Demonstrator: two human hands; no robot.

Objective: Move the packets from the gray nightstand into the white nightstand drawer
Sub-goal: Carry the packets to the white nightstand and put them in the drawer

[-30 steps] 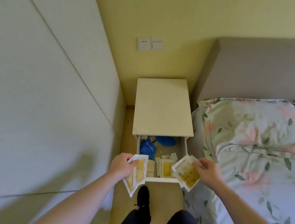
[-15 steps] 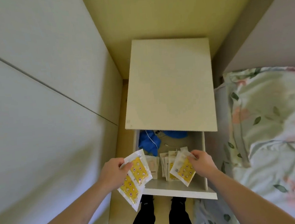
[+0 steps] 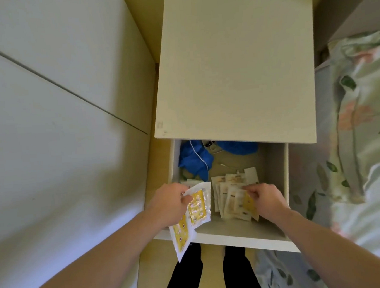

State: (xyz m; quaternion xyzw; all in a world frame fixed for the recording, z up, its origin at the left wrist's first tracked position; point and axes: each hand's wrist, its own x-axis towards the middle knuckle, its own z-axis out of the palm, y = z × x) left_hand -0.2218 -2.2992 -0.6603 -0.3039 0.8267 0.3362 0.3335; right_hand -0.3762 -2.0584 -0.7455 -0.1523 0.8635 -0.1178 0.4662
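Note:
The white nightstand has its drawer pulled open below me. My left hand pinches two yellow-and-white packets over the drawer's front left corner; the lower one hangs past the drawer front. My right hand reaches down inside the drawer and pinches another yellow packet against a pile of pale packets lying on the drawer floor. The gray nightstand is out of view.
Blue cloth and a thin white cable lie at the drawer's back. A white wardrobe wall stands close on the left. The bed with floral bedding is tight against the right. My legs stand under the drawer front.
The camera has come much closer above the drawer. My right hand lowered its packet from above the drawer onto the pile inside. My left hand moved its packets right, over the drawer's corner.

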